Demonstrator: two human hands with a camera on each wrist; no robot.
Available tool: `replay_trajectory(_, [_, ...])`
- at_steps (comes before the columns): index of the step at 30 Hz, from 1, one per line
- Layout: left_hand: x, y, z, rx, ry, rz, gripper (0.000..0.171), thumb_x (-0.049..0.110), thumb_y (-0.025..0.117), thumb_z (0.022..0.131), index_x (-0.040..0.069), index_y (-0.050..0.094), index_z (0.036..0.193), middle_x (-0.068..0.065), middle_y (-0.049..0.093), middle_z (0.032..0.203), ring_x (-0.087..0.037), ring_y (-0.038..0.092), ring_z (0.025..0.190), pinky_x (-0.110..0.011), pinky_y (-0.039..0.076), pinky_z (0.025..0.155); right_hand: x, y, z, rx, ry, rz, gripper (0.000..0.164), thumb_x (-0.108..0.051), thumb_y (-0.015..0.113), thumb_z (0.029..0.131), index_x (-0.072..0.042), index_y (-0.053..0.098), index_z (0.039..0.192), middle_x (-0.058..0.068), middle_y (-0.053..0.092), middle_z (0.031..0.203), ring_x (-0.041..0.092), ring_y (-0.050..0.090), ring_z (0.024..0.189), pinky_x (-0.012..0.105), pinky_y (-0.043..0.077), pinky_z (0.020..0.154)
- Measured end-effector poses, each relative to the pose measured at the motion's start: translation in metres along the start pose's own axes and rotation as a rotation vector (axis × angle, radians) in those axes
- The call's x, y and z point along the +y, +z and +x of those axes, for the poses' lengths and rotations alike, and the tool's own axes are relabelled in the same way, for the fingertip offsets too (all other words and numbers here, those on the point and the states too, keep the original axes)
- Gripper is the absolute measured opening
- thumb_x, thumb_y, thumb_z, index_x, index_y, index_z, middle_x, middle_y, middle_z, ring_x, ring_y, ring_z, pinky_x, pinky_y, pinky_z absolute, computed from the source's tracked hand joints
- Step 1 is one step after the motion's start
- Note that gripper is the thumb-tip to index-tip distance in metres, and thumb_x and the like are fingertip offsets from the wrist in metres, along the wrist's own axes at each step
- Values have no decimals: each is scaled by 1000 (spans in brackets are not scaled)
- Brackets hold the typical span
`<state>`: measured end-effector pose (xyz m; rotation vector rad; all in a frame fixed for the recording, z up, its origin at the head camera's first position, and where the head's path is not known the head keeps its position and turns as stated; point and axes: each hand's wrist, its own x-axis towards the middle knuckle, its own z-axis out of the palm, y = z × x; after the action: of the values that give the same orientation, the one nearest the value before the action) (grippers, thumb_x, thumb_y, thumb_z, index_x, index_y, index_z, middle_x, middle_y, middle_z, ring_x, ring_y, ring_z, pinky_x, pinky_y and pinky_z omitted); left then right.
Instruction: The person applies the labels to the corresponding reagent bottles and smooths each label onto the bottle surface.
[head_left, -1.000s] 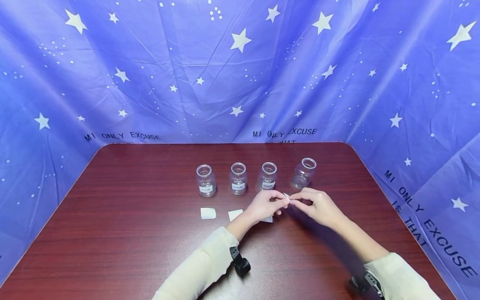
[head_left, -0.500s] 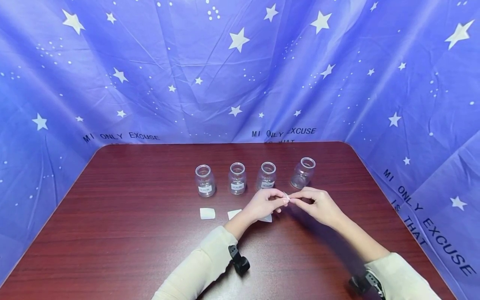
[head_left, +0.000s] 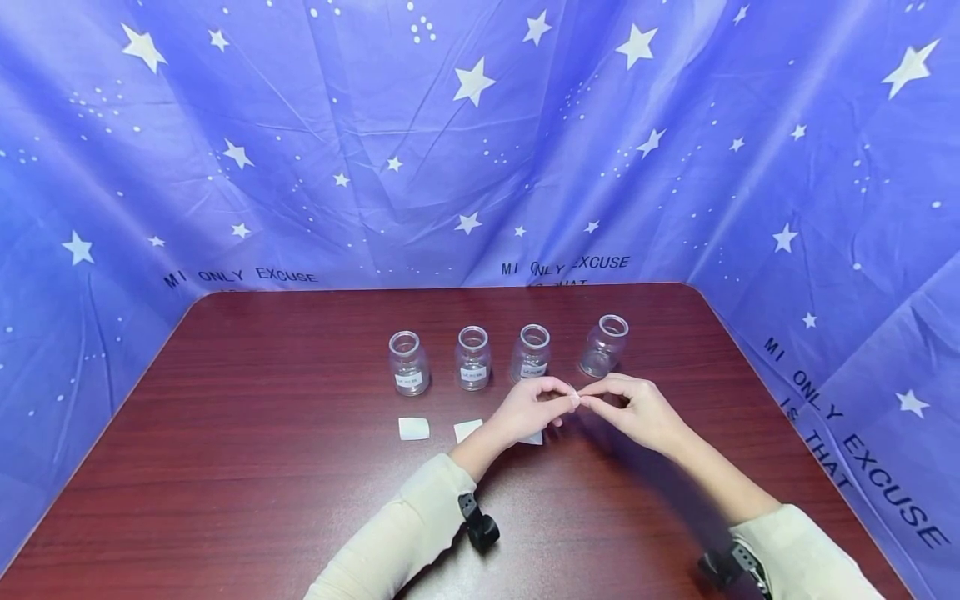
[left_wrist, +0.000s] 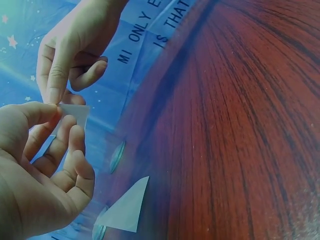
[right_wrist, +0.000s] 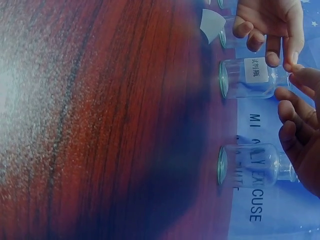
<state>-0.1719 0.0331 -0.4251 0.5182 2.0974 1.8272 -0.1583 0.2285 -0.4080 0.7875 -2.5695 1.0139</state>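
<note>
In the head view my left hand (head_left: 525, 414) and right hand (head_left: 637, 412) meet fingertip to fingertip in front of the jars. Between them is a small white paper label (left_wrist: 80, 114), clearest in the left wrist view. My left thumb and index finger pinch it at one corner, and the right thumb and index finger pinch at that same spot. Closest to the right hand stands an unlabelled clear glass jar (head_left: 603, 346). Another glass jar (head_left: 531, 354), behind the left hand, bears a white label (right_wrist: 256, 70) with dark characters.
Two more labelled jars (head_left: 408, 362) continue the row to the left. White paper pieces (head_left: 414, 428) lie in front of the jars, one partly hidden by my left hand. The dark red wooden table (head_left: 247, 467) ends at a blue star-printed curtain (head_left: 337, 108).
Both hands stay almost in place. The white tip that showed between the fingertips a second ago is less visible in the head view now. Jars and papers have not been moved.
</note>
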Motion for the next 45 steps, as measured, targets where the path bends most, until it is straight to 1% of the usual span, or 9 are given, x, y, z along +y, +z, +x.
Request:
replay_trajectory(5, [0, 1, 1, 11, 6, 33, 17, 17, 64, 88, 4, 68, 98, -12, 68, 89, -12, 60, 62, -31, 54, 67, 0, 0, -1, 10, 14, 5, 11, -10, 71, 81, -18, 72, 87, -9, 64, 76, -3, 47, 66, 16, 38, 57])
replay_trajectory(10, [1, 5, 1, 42, -9, 60, 16, 17, 65, 86, 5, 69, 97, -9, 68, 87, -11, 59, 59, -28, 53, 63, 0, 0, 0, 84, 43, -27, 12, -5, 67, 80, -17, 68, 80, -11, 55, 68, -2, 42, 59, 15, 35, 52])
replay_trajectory(13, [3, 7, 0, 52, -21, 75, 15, 17, 65, 86, 5, 68, 94, -12, 67, 82, -10, 57, 56, -24, 50, 56, 0, -1, 1, 124, 94, -62, 12, -6, 65, 79, -18, 65, 77, -11, 50, 65, -1, 40, 55, 16, 34, 50])
replay_trajectory(18, [5, 10, -4, 52, -74, 141, 14, 20, 63, 86, 7, 66, 89, -17, 66, 79, -12, 57, 54, -21, 44, 44, -2, -4, 2, 176, 166, -85, 9, -7, 63, 79, -15, 64, 76, -8, 48, 62, -1, 39, 52, 17, 34, 49])
replay_trajectory(26, [6, 19, -4, 73, -106, 237, 11, 18, 60, 85, 9, 65, 84, -3, 69, 69, -7, 55, 45, -19, 44, 46, 1, -7, 5, 345, 200, -105, 7, -5, 60, 78, -8, 65, 75, -3, 52, 58, -1, 40, 49, 13, 32, 47])
replay_trajectory(31, [6, 26, -4, 74, -139, 275, 9, 16, 58, 84, 9, 63, 80, -1, 68, 65, -5, 52, 42, -18, 42, 46, 5, -9, 5, 447, 234, -227, 6, -10, 61, 77, -11, 65, 73, -2, 57, 64, -2, 41, 54, 15, 32, 52])
replay_trajectory(36, [0, 34, -4, 56, -176, 365, 11, 15, 58, 84, 13, 61, 74, 4, 65, 59, -2, 48, 38, -18, 39, 44, 5, -8, 3, 448, 251, -326, 4, -16, 63, 77, -16, 65, 73, -5, 61, 70, 2, 45, 58, 21, 35, 54])
replay_trajectory(41, [-3, 40, -8, 42, -224, 509, 17, 16, 58, 83, 18, 60, 66, 8, 62, 54, -1, 47, 36, -18, 38, 42, 6, -4, 2, 443, 216, -334, 4, -15, 64, 77, -16, 65, 73, -5, 60, 70, 8, 48, 56, 22, 35, 52])
replay_trajectory(45, [-3, 41, -10, 55, -261, 591, 22, 18, 60, 82, 19, 60, 61, 9, 60, 51, -1, 48, 36, -19, 37, 42, 6, -3, 2, 434, 191, -334, 4, -16, 64, 77, -15, 66, 74, -4, 60, 70, 7, 48, 57, 25, 36, 52])
